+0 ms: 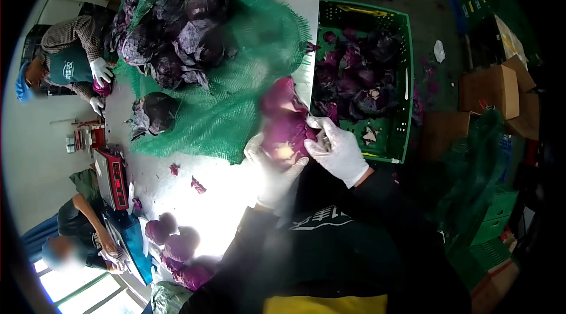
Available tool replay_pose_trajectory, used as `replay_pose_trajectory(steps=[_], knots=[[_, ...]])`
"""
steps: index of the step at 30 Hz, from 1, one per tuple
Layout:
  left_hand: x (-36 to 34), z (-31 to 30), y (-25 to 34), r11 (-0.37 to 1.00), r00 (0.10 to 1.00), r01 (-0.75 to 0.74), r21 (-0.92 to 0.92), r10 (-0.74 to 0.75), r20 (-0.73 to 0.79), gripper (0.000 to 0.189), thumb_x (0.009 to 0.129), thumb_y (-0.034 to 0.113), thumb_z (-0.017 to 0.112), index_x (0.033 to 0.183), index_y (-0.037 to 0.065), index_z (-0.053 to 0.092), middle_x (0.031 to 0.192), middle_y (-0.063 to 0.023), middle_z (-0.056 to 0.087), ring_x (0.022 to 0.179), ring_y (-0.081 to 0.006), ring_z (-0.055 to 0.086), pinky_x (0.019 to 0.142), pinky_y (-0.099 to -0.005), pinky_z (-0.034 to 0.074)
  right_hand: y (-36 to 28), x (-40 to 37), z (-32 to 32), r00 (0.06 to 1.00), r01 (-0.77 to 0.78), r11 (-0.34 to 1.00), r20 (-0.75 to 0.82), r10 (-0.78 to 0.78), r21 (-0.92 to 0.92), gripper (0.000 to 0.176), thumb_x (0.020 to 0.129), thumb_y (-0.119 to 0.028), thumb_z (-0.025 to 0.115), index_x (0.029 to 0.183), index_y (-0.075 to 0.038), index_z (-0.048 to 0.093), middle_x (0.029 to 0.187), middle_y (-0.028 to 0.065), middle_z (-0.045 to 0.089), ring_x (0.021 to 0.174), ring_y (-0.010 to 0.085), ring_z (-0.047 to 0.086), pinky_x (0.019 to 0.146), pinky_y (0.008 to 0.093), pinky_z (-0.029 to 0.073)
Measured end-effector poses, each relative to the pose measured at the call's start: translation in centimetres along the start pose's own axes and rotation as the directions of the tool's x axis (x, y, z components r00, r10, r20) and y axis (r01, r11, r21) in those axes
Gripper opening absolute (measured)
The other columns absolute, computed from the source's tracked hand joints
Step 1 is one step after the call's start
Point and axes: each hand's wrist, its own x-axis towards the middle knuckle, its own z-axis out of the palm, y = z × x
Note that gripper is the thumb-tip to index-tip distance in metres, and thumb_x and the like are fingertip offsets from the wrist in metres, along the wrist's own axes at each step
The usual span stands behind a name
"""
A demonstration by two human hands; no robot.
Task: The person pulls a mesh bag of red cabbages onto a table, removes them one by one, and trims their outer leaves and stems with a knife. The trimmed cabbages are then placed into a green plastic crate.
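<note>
A red cabbage with its pale stem end toward me is held between my two white-gloved hands. My left hand cups it from below and the left, fingers wrapped round its side. With fingers and thumb pinched at its right side, my right hand grips a loose outer leaf that stands away from the head. Whether that hand also holds a small tool cannot be made out. Beyond the cabbage, a green mesh sack lies spread on the metal table, with several dark, untrimmed red cabbages on it.
A green crate of discarded purple leaves stands right of the table. Several peeled cabbages lie at the lower left, near a red scale. Two co-workers stand across the table. Cardboard boxes sit at the far right.
</note>
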Motion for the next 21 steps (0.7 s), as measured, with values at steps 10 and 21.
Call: replay_pose_trajectory(steps=[10,21], knots=[[1.3,0.7,0.3,0.961,0.96,0.258,0.098,-0.244,-0.134,0.081,0.078,0.02,0.086,0.137,-0.002,0.036,0.124,-0.0166,0.054,0.109,-0.0203,0.056,0.097,-0.0332,0.047,2.9,0.2,-0.7,0.967,-0.186,0.947,-0.12,0.223,0.261,0.041,0.091,-0.021,0.071,0.127,-0.006,0.057,0.086,0.0037,0.063,0.068,0.0123,0.06,0.064,0.0271,0.052],[6.6,-2.9,2.4,0.804,0.836,-0.499,0.325,0.346,0.426,0.11,0.065,0.025,0.091,0.152,0.001,0.026,0.147,-0.0237,0.038,0.134,-0.04,0.041,0.11,-0.047,0.037,1.4,7.2,-0.6,0.894,0.432,0.901,0.113,-0.433,0.031,0.043,0.093,-0.029,0.067,0.131,-0.01,0.061,0.123,0.0134,0.065,0.108,0.0323,0.064,0.093,0.0375,0.051]])
